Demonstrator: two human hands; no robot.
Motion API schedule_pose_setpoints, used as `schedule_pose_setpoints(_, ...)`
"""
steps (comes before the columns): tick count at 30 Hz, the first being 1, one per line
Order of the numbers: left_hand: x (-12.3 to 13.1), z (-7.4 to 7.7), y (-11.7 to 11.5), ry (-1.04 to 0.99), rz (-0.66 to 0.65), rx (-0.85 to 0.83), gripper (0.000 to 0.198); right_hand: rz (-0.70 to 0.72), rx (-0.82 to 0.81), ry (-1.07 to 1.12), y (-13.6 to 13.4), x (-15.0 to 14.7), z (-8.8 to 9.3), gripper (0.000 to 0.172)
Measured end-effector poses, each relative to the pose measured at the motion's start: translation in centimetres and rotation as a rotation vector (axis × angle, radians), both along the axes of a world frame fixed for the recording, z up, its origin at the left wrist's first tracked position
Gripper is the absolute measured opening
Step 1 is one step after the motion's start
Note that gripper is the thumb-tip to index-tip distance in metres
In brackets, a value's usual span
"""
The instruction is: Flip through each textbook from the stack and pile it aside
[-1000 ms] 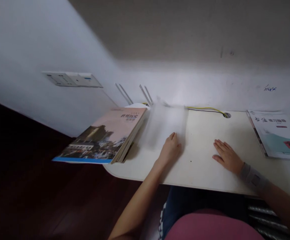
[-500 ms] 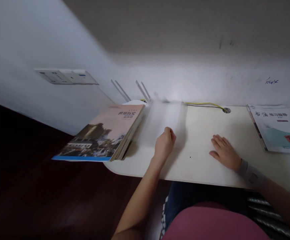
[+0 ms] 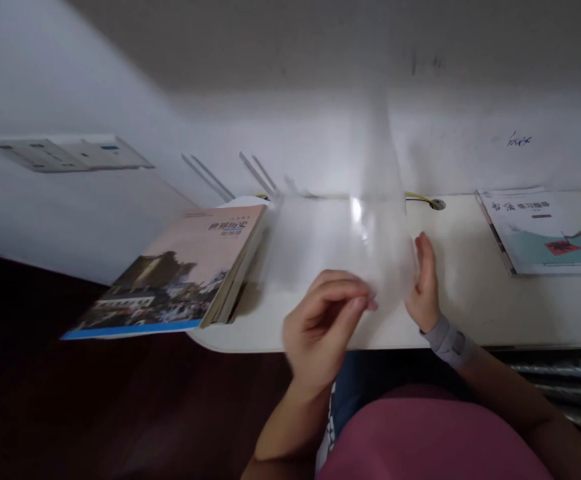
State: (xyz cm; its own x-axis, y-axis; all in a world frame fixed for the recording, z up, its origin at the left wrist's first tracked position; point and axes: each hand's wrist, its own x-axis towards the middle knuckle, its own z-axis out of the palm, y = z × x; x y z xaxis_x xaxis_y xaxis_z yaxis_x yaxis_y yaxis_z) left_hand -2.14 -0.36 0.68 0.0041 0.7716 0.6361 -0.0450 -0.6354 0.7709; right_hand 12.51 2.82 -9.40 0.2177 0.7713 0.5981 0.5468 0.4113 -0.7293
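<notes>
A clear plastic sheet (image 3: pixel 370 233) is raised over the white desk, smeared by motion and glinting near its middle. My left hand (image 3: pixel 320 327) pinches its lower edge between thumb and fingers. Beside the sheet's right edge is my right hand (image 3: pixel 424 287), upright with the fingers stretched out and a grey band on its wrist. I cannot tell whether the right hand touches the sheet. To the left lies a stack of books, its top one a pink-covered book (image 3: pixel 185 260) with a picture of buildings.
On the desk (image 3: pixel 463 300), a white and teal book (image 3: pixel 540 227) lies at the right. Grey antenna-like rods (image 3: pixel 257 175) stand at the back left. A yellow cable (image 3: pixel 420 197) runs to a round hole. A socket panel (image 3: pixel 90 153) is on the left wall.
My left hand has turned and come nearer, and the plastic sheet has risen and spread to the right. My right hand has lifted from the desk and turned upright beside it.
</notes>
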Motion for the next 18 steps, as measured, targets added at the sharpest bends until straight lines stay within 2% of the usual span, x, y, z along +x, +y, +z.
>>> schedule_pose_setpoints(3,-2.1,-0.9,-0.1,-0.164,0.050,-0.032,0.005,-0.218,0.185,-0.093,-0.4,4.0,1.1,0.055)
schedule_pose_setpoints(6,-4.3,-3.5,0.8,-0.203,0.144,-0.195,0.007,-0.358,0.284,-0.331,-1.4,8.5,2.2,0.041)
schedule_pose_setpoints(8,-5.7,-5.8,1.2,-0.133,0.239,-0.379,0.011,-0.453,0.285,-0.449,-2.7,11.4,2.6,0.035)
schedule_pose_setpoints(10,-6.7,-8.1,1.2,0.042,0.301,-0.527,0.015,-0.510,0.206,-0.557,-4.4,13.7,2.7,0.034)
schedule_pose_setpoints(12,-7.3,-9.8,0.9,0.272,0.325,-0.598,0.020,-0.515,0.068,-0.663,-6.3,15.4,2.3,0.037)
schedule_pose_setpoints(14,-7.7,-11.0,0.6,0.497,0.352,-0.578,0.025,-0.467,-0.049,-0.761,-7.8,16.3,1.4,0.040)
schedule_pose_setpoints(18,-8.3,-12.2,0.7,0.832,0.391,-0.475,0.028,-0.260,-0.122,-0.904,-9.5,17.1,-1.3,0.046)
